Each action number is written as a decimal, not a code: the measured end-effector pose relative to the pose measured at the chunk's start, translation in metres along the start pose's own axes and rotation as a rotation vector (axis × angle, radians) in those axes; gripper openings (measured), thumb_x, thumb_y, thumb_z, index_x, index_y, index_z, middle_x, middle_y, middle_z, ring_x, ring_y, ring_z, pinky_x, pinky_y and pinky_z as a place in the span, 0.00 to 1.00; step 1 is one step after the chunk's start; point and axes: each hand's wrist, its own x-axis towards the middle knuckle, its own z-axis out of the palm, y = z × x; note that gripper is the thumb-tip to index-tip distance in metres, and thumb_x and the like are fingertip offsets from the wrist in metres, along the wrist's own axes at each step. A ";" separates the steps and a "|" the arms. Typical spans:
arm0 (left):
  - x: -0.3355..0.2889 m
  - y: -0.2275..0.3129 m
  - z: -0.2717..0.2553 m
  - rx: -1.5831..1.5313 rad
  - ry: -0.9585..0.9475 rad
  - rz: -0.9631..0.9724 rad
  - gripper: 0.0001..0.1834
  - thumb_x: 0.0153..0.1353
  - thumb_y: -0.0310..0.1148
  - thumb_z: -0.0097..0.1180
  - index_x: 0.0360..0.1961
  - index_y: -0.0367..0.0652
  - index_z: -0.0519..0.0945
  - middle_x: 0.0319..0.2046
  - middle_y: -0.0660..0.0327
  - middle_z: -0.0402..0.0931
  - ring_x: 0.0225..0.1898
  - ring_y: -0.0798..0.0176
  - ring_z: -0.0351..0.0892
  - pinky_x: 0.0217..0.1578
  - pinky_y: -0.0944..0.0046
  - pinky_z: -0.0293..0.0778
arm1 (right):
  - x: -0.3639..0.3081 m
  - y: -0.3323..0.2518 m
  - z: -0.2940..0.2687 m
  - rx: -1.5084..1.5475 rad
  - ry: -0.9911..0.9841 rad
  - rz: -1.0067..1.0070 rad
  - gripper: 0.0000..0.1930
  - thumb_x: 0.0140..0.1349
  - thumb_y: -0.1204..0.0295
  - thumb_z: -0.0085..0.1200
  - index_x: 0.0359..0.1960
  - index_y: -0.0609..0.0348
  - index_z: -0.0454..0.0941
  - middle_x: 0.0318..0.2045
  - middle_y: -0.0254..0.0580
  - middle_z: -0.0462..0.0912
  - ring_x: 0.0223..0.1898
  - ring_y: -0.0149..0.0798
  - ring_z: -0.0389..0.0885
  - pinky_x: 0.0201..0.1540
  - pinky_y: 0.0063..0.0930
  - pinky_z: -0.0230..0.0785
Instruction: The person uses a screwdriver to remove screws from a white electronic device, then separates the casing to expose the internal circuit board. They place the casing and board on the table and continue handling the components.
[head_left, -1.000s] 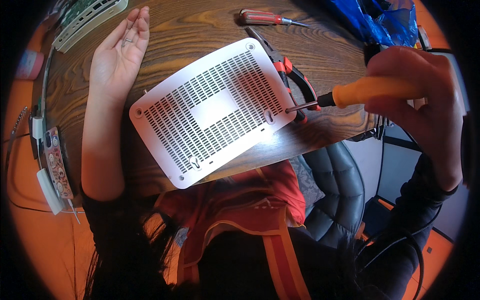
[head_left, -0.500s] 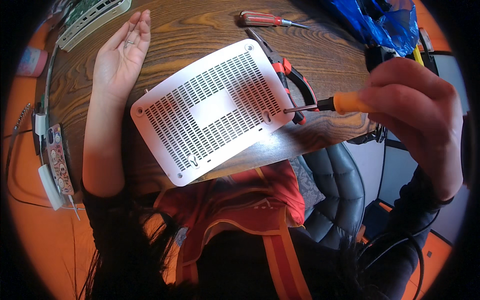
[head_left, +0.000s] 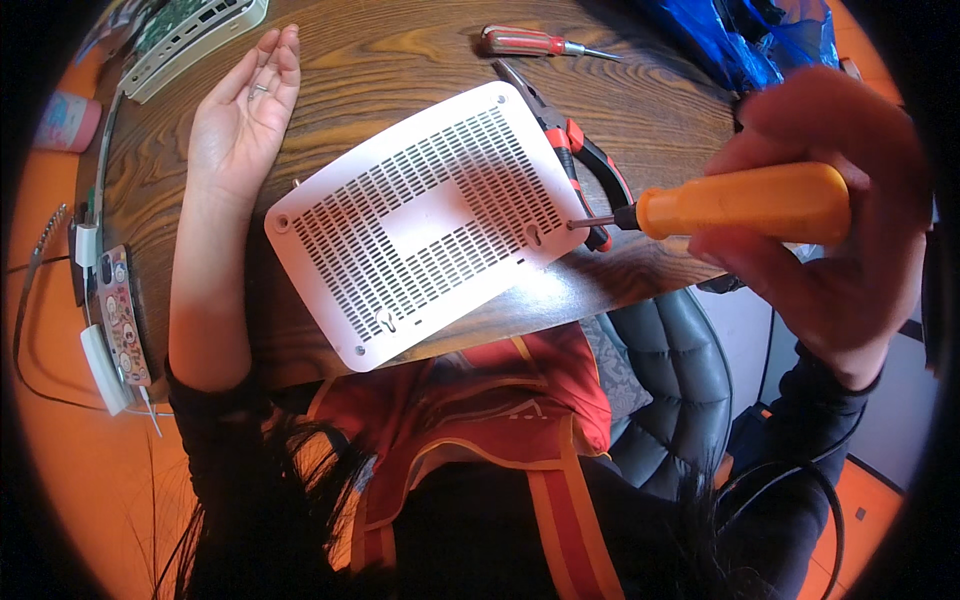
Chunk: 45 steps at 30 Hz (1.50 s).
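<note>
A white vented plastic casing (head_left: 430, 222) lies tilted on the table's near edge, slotted face up, with round holes at its corners. My right hand (head_left: 850, 215) is loosely around the orange handle of a screwdriver (head_left: 740, 203), thumb below and fingers above. The screwdriver's tip meets the hole at the casing's right corner. To the left of the casing, my left hand (head_left: 245, 120) lies palm up, fingers stretched and slightly curled. A small metal piece shows on its fingers; whether ring or screw I cannot tell.
Black-and-red pliers (head_left: 590, 165) lie partly beneath the casing's right side. Beyond are a red-handled screwdriver (head_left: 530, 41) and a blue plastic bag (head_left: 700, 40). A white device with a green circuit board (head_left: 190, 45), a pink cup (head_left: 70, 122) and a sticker-covered phone (head_left: 120, 315) are leftward.
My right hand has loosened and shifted around the screwdriver, uncovering the whole orange handle. The tip stays at the casing's right corner. My left hand has hardly moved.
</note>
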 end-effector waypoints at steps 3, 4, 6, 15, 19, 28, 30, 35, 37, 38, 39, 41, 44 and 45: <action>0.000 0.000 0.000 -0.015 -0.005 -0.016 0.14 0.67 0.21 0.37 0.51 0.23 0.62 0.53 0.41 0.64 0.55 0.48 0.68 0.57 0.56 0.70 | -0.002 0.008 0.025 0.217 0.246 -0.020 0.34 0.52 0.76 0.63 0.59 0.60 0.57 0.37 0.54 0.77 0.35 0.46 0.82 0.36 0.32 0.78; 0.000 -0.001 0.000 -0.012 0.002 -0.014 0.14 0.67 0.22 0.37 0.52 0.23 0.62 0.53 0.41 0.64 0.55 0.48 0.67 0.57 0.56 0.70 | -0.004 0.011 0.034 0.209 0.301 -0.067 0.33 0.54 0.75 0.59 0.59 0.60 0.56 0.38 0.55 0.77 0.36 0.46 0.81 0.36 0.34 0.78; 0.000 -0.002 0.000 -0.010 -0.016 -0.017 0.14 0.67 0.22 0.37 0.52 0.23 0.62 0.53 0.41 0.64 0.55 0.48 0.67 0.57 0.56 0.70 | -0.010 0.017 0.048 0.119 0.420 -0.114 0.29 0.57 0.74 0.53 0.60 0.59 0.55 0.39 0.58 0.76 0.37 0.47 0.81 0.38 0.36 0.77; -0.002 -0.001 0.006 -0.028 0.037 -0.010 0.15 0.68 0.23 0.37 0.54 0.28 0.63 0.54 0.43 0.65 0.53 0.49 0.68 0.54 0.56 0.71 | -0.007 0.007 0.104 0.254 1.042 0.183 0.26 0.59 0.73 0.44 0.62 0.56 0.58 0.40 0.57 0.77 0.40 0.48 0.80 0.43 0.42 0.76; -0.003 -0.001 0.008 -0.020 0.080 0.015 0.15 0.68 0.23 0.36 0.54 0.28 0.63 0.53 0.43 0.65 0.53 0.49 0.68 0.54 0.56 0.71 | -0.001 0.000 0.105 0.060 1.105 0.284 0.28 0.61 0.71 0.47 0.63 0.57 0.55 0.40 0.58 0.77 0.38 0.48 0.81 0.45 0.48 0.76; -0.003 0.000 0.007 0.012 0.097 0.021 0.15 0.69 0.24 0.36 0.54 0.29 0.63 0.53 0.43 0.65 0.53 0.50 0.68 0.55 0.57 0.70 | -0.012 0.004 0.097 0.354 0.907 0.140 0.34 0.59 0.68 0.52 0.65 0.56 0.50 0.41 0.63 0.77 0.38 0.48 0.81 0.44 0.47 0.75; -0.003 0.000 0.007 0.012 0.080 0.018 0.15 0.69 0.24 0.36 0.54 0.28 0.63 0.53 0.43 0.65 0.53 0.50 0.68 0.55 0.57 0.70 | -0.009 0.004 0.099 0.324 0.909 0.148 0.33 0.59 0.70 0.51 0.65 0.56 0.50 0.41 0.64 0.77 0.39 0.50 0.81 0.44 0.45 0.76; -0.004 -0.001 0.009 0.000 0.109 0.021 0.15 0.68 0.23 0.36 0.54 0.28 0.62 0.53 0.43 0.65 0.53 0.49 0.68 0.55 0.57 0.70 | 0.002 -0.002 0.101 0.491 0.907 0.196 0.31 0.59 0.74 0.48 0.65 0.55 0.50 0.42 0.63 0.77 0.41 0.52 0.81 0.44 0.45 0.76; -0.004 -0.002 0.008 -0.005 0.113 0.020 0.15 0.68 0.23 0.36 0.54 0.28 0.62 0.53 0.43 0.65 0.53 0.49 0.68 0.55 0.56 0.70 | 0.001 -0.006 0.099 0.303 0.924 0.209 0.31 0.59 0.73 0.48 0.65 0.54 0.50 0.41 0.61 0.77 0.40 0.51 0.80 0.45 0.45 0.75; -0.004 -0.001 0.008 -0.014 0.107 0.017 0.15 0.68 0.23 0.36 0.54 0.28 0.62 0.53 0.43 0.65 0.53 0.49 0.68 0.55 0.56 0.71 | 0.001 -0.007 0.098 0.197 0.909 0.232 0.31 0.59 0.73 0.48 0.64 0.54 0.51 0.41 0.60 0.77 0.40 0.51 0.80 0.45 0.45 0.75; -0.004 -0.001 0.006 -0.023 0.101 0.013 0.15 0.68 0.23 0.36 0.54 0.28 0.62 0.53 0.43 0.65 0.53 0.49 0.68 0.55 0.56 0.71 | 0.000 -0.008 0.098 0.205 0.904 0.234 0.31 0.59 0.73 0.48 0.64 0.54 0.51 0.41 0.59 0.77 0.40 0.50 0.80 0.45 0.44 0.75; -0.004 0.002 0.003 -0.010 0.094 0.014 0.15 0.68 0.23 0.36 0.53 0.28 0.62 0.53 0.43 0.65 0.53 0.49 0.68 0.54 0.56 0.71 | 0.000 -0.005 0.098 0.336 0.903 0.220 0.30 0.59 0.73 0.48 0.64 0.54 0.52 0.42 0.59 0.77 0.41 0.50 0.80 0.46 0.44 0.74; -0.001 0.009 0.001 0.028 0.145 0.040 0.15 0.68 0.23 0.35 0.53 0.28 0.62 0.53 0.42 0.65 0.53 0.49 0.69 0.54 0.56 0.71 | 0.003 0.009 0.098 0.406 0.913 0.112 0.29 0.60 0.72 0.48 0.63 0.59 0.54 0.42 0.60 0.76 0.41 0.47 0.80 0.44 0.40 0.75; -0.001 0.011 0.000 0.044 0.173 0.053 0.15 0.68 0.23 0.35 0.53 0.28 0.62 0.53 0.42 0.65 0.53 0.49 0.69 0.54 0.56 0.71 | 0.005 0.012 0.099 0.363 0.956 0.089 0.30 0.59 0.72 0.49 0.63 0.59 0.54 0.41 0.60 0.77 0.40 0.46 0.80 0.43 0.39 0.75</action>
